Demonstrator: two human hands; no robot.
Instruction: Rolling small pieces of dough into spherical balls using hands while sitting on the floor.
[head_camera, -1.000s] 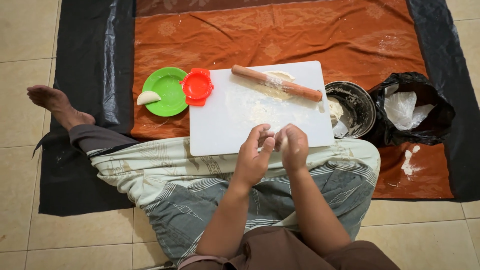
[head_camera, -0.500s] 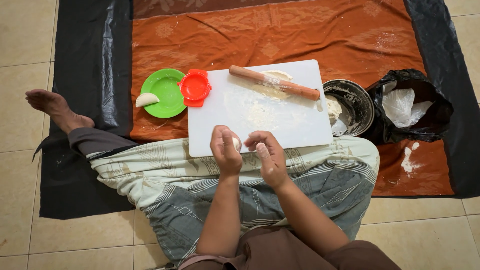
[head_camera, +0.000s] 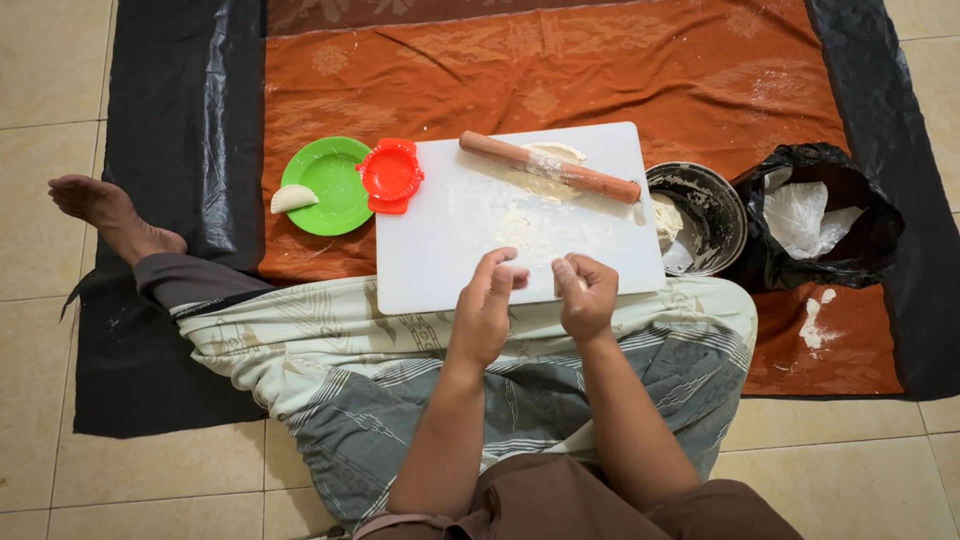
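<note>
My left hand (head_camera: 485, 305) hovers over the near edge of a white cutting board (head_camera: 440, 255), fingers loosely curved and reaching toward my right hand (head_camera: 585, 295). The right hand is curled shut just beside it, with a small pale piece of dough pinched in the fingers, mostly hidden. The board is dusted with flour. At its far edge a wooden rolling pin (head_camera: 550, 168) lies on a flattened piece of dough (head_camera: 556, 151).
Left of the board stand a red dumpling press (head_camera: 390, 175) and a green plate (head_camera: 335, 180) holding a folded dumpling (head_camera: 293, 198). Right of it are a metal bowl (head_camera: 720, 205) with dough and a black bag (head_camera: 850, 250) with flour. Orange cloth (head_camera: 550, 70) lies underneath.
My hands were pressed together a second ago, then parted and shifted left. Now they are back at the board's near edge, slightly apart, with the right hand curled shut.
</note>
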